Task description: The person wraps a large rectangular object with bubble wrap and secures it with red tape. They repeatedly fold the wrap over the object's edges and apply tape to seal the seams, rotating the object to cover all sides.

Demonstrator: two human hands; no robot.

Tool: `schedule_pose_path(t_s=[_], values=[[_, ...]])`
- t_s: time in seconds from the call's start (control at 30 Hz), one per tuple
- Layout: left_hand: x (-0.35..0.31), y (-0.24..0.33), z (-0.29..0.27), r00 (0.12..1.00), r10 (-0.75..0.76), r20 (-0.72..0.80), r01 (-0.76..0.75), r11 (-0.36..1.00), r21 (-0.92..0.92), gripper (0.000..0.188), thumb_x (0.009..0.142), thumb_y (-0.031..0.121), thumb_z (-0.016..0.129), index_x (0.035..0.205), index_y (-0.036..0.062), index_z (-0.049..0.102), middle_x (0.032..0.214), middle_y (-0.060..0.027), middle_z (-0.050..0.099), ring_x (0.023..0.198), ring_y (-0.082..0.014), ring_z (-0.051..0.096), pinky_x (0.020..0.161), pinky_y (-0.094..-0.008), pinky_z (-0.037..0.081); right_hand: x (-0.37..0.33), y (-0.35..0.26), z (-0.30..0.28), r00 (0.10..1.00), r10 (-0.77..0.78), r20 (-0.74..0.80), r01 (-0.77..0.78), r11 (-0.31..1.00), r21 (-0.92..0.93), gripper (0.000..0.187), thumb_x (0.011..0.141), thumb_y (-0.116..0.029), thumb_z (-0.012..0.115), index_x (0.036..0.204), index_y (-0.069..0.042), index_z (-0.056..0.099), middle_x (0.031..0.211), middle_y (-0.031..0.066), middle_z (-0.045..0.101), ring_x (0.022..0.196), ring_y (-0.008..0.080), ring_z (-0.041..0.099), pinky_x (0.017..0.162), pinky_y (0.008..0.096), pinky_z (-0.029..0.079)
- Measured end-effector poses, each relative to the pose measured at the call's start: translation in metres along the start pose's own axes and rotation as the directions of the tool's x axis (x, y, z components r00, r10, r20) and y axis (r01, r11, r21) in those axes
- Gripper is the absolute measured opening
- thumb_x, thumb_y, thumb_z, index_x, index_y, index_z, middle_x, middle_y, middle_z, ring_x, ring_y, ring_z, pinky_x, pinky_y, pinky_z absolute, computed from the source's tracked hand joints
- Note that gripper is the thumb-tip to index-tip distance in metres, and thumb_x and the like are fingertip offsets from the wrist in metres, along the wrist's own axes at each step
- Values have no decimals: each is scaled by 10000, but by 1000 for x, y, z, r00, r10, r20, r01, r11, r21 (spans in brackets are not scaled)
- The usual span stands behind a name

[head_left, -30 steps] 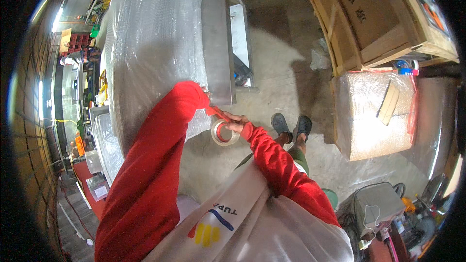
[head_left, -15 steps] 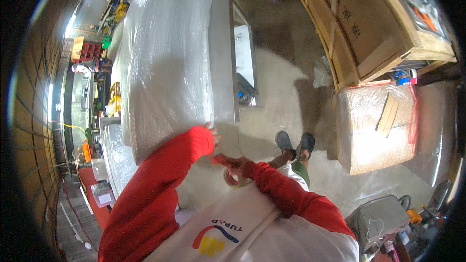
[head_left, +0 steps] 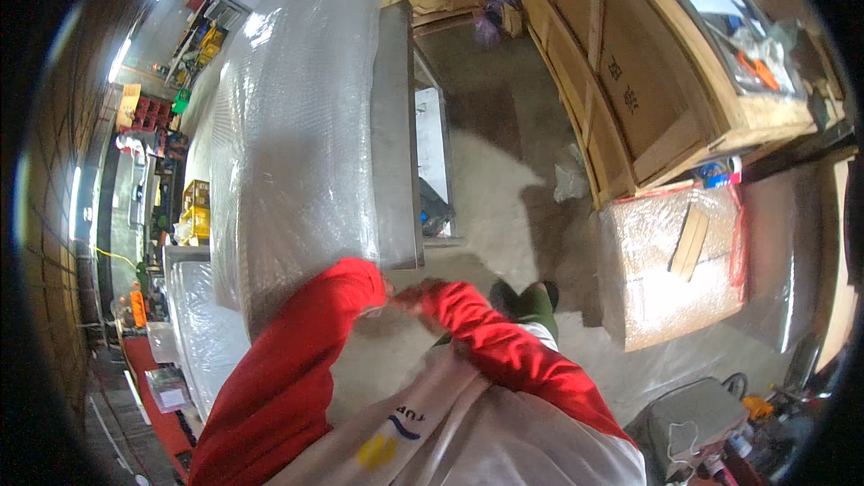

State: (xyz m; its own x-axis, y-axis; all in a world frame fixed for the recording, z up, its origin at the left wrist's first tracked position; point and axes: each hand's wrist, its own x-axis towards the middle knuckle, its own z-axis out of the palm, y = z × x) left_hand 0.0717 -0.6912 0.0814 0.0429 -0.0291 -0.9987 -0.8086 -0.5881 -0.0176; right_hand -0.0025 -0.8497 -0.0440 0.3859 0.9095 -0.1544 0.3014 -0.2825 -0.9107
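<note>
At the near end of the one long bubble-wrapped panel (head_left: 297, 135), the person's two hands met, left hand (head_left: 382, 299) and right hand (head_left: 416, 295) almost touching just below the panel's grey edge. Both were blurred; whether the fingers gripped anything could not be told. One wrapped box (head_left: 670, 261) stood well right of the panel.

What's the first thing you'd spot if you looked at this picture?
The big slab wrapped in bubble wrap fills the upper left, standing beside a bare metal panel. Just below it, two bright red sleeves come together at the slab's lower corner, with the hands mostly hidden. On the right sits a smaller wrapped box under a large wooden crate.
</note>
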Motion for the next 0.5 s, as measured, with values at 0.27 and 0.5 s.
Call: schedule_pose_path(t_s=[0.27, 0.5], values=[[16, -122, -55, 928, -284, -242, 321, 938, 131, 874, 828, 713, 385, 1465, 124, 279, 1559, -39, 194, 1444, -244, 125, 1155, -532, 24, -191, 48, -167, 823, 433, -368, -76, 726, 684, 485, 840, -205, 627, 1302, -96, 528, 1251, 57, 596, 1148, 184, 552, 943, 291, 431], [60, -263, -118, 803, -406, -436, 525, 829, 195, 634, 953, 481, 194, 1465, 111, 249, 1558, -57, 187, 1439, -272, 145, 1142, -597, -4, -241, 124, -220, 282, 683, -674, -263, 730, 630, 617, 690, -315, 723, 1278, -206, 572, 967, 132, 699, 916, 291, 679, 797, 362, 523]])
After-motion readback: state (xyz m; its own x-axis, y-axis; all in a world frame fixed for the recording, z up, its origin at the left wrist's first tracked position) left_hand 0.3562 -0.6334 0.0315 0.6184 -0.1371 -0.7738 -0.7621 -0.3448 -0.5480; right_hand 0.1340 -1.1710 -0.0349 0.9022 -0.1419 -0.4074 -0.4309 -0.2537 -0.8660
